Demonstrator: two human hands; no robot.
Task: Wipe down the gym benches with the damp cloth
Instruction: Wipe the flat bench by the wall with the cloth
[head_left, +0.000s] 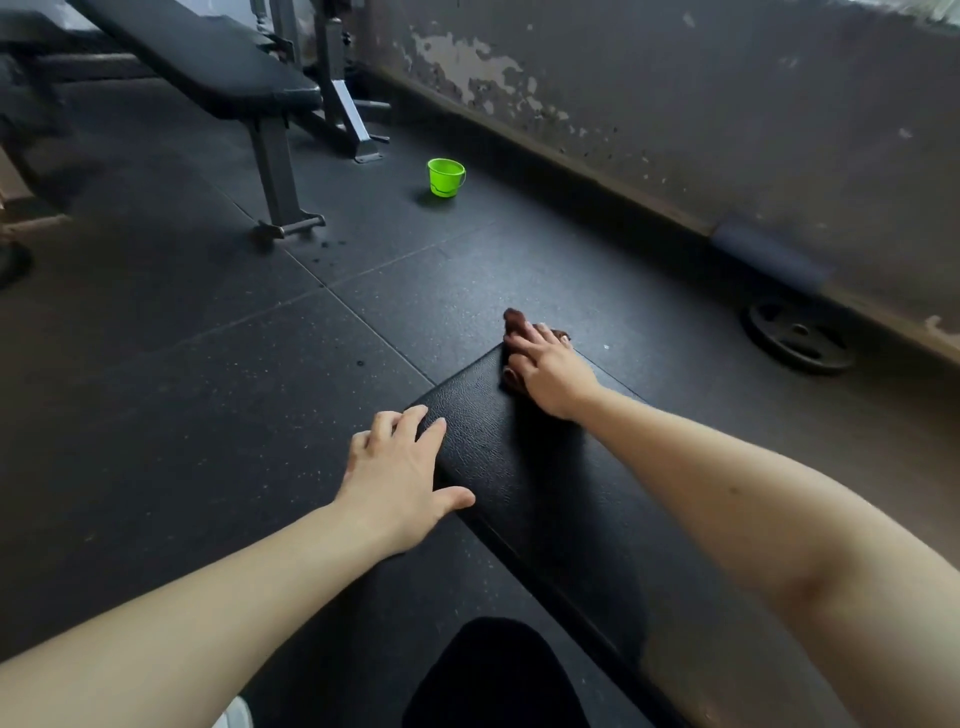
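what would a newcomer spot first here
The bright green bucket stands out, alone on the dark floor near the wall. Nearer, the right hand presses a brown cloth flat on the far end of the black bench, while the left hand rests on its left edge.

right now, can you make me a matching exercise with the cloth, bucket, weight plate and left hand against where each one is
Things
1 cloth
2 bucket
3 weight plate
4 left hand

Places
A flat on the floor by the wall, far right
B resting on the left edge of the near bench
C under the right hand, at that bench's far end
D upright on the floor near the second bench

Pairs: 1-C, 2-D, 3-A, 4-B
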